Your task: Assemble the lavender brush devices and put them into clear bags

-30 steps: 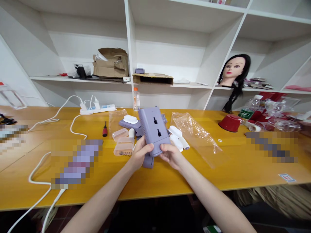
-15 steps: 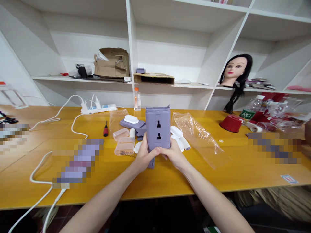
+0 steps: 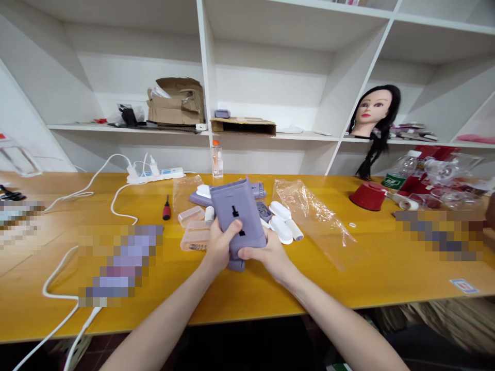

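Yellow tabletop (image 3: 240, 293), white shelves (image 3: 270, 77), hands (image 3: 220, 246) holding casing (image 3: 228, 203)

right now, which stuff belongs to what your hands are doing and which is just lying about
Belongs: lilac plastic casing with two dark slots, gripped by left hand and right hand; probably also white oval plastic pieces and peach translucent plastic box holding a metal spring.

Lying about: red-handled screwdriver, white power strip, upturned red plastic cup, mannequin head with long black hair.
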### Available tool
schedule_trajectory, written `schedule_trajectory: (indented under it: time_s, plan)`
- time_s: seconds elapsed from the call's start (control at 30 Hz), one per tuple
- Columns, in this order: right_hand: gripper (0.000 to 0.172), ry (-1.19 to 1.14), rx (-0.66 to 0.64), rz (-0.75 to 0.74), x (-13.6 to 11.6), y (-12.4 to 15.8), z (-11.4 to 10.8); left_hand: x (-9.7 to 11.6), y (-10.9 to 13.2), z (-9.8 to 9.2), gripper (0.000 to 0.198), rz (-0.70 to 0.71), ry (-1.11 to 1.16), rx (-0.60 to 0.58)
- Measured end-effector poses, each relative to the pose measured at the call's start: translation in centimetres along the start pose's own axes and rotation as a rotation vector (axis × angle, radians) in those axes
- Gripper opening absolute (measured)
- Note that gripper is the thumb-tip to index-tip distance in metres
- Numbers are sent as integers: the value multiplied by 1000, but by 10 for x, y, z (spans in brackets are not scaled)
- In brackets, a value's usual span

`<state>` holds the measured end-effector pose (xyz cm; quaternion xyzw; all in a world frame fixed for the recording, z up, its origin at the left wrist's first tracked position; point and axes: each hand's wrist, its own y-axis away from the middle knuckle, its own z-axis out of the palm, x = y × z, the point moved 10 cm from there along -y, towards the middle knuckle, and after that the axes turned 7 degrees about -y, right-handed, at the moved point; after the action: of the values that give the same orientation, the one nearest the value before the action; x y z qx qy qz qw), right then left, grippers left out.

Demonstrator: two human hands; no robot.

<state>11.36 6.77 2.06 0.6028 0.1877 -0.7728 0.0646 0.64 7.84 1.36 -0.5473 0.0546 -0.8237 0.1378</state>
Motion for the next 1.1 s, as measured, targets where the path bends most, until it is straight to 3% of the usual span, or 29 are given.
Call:
schedule_trajectory:
  time_s: [0.17,0.37,0.5,0.63,0.9,1.1]
  plan:
    - [50,129,-4,-6,4,0,4,6,-1,-8,42,-78,118,144]
    - [49,75,-95,28,5,1,11,6,3,-5,47,-140,179,139]
    - [47,46,-98,63,4,1,16,15,1,-8,42,-88,151,140]
    - [44,-54,-46,76,5,0,23,29,0,-20,37,12,124,221]
    - [51,-150,-69,80,15,2,24,30,-1,-12,46,-44,76,146]
    - [44,-86,4,44,8,0,24,35,-2,-23,40,10,60,236]
